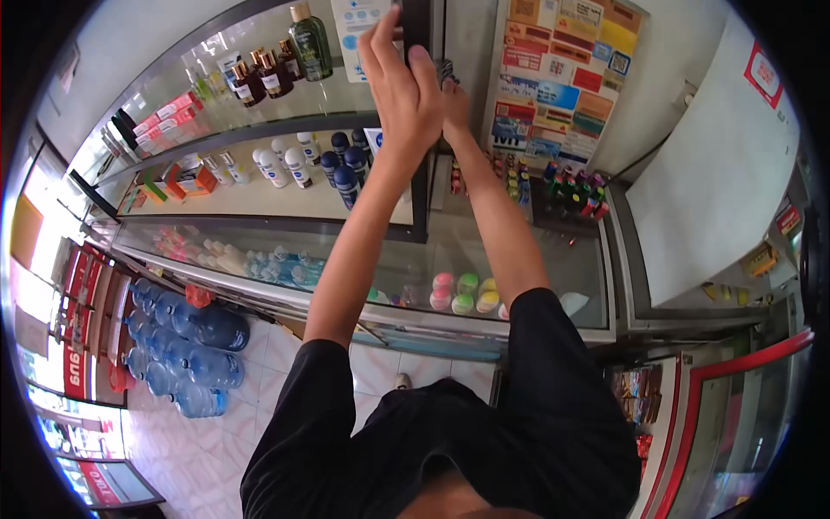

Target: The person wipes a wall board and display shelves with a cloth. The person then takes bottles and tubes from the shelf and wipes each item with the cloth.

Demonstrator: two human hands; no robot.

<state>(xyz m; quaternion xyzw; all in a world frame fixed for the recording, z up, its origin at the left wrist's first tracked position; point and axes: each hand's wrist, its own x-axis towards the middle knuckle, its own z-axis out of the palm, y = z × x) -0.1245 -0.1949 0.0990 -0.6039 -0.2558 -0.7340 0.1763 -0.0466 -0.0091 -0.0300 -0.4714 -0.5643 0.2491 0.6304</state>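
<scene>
My left hand (pixel 400 99) is raised in front of the dark upright frame (pixel 418 24) of the glass display cabinet, its fingers stretched out and apart, holding nothing visible. Just to its right, my right hand (pixel 456 111) is closed beside the same frame. A small grey, striped bit (pixel 445 69) shows at its fingertips; I cannot make out what it is. Left of my left hand, a green bottle (pixel 311 43) and small dark bottles (pixel 275 74) stand on the upper shelf. Roll-on bottles (pixel 346 183) stand on the shelf below.
Below my forearms runs a glass counter (pixel 406 259) holding colourful round containers (pixel 467 294). A poster board (pixel 562 78) hangs behind, with small bottles (pixel 575 192) below it. Large blue water bottles (pixel 186 337) stand on the floor at left. A red-framed door (pixel 752 359) is at right.
</scene>
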